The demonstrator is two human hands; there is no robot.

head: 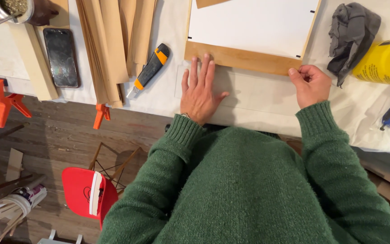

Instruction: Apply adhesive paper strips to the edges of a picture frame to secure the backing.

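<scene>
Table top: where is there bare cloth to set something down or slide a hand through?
Bare cloth lies between the left hand and right hand, below the wooden board. A narrower strip runs between the utility knife and that board. The left end is crowded: wood strips, phone. Right end: grey rag, yellow bag.

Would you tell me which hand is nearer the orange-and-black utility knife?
Left. The left hand lies flat just right of the utility knife; the right hand is farther right, at the wooden board's corner.

white-covered work table (258, 106) with wood and tools

on it lie a wooden board (244, 58), veneer strips (109, 40), a utility knife (150, 70), a phone (61, 56), a grey rag (350, 31) and a yellow bag (384, 61).
</scene>
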